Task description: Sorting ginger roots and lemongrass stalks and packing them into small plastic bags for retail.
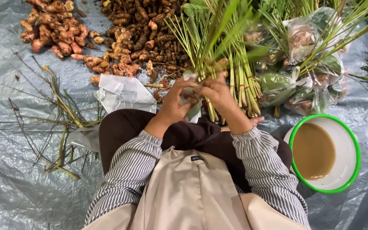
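The bundle of green stalks (211, 51) is held upright above the lap, its lower end gathered between both hands just in front of the chest. The left hand (176, 100) has its fingers curled shut around the base of the bundle, with a scrap of clear plastic wrap (191, 96) pressed against it. The right hand (217, 91) grips the same base from the other side, fingers closed tight on the stalks; the two hands touch.

Just beyond the hands, tied bunches of lemongrass (245, 85) lie on the grey plastic sheet (9, 179) covering the floor. To the right of them sit clear bags of leaves and roots (307, 81). Nearer the right knee stands a white bowl with a green rim (349, 140), holding murky brown liquid. To the upper left lie a heap of pale ginger roots (54, 27) and a darker heap of turmeric roots (143, 30). Discarded dry stems (60, 115) lie at left, beside a crumpled white plastic bag (124, 91).
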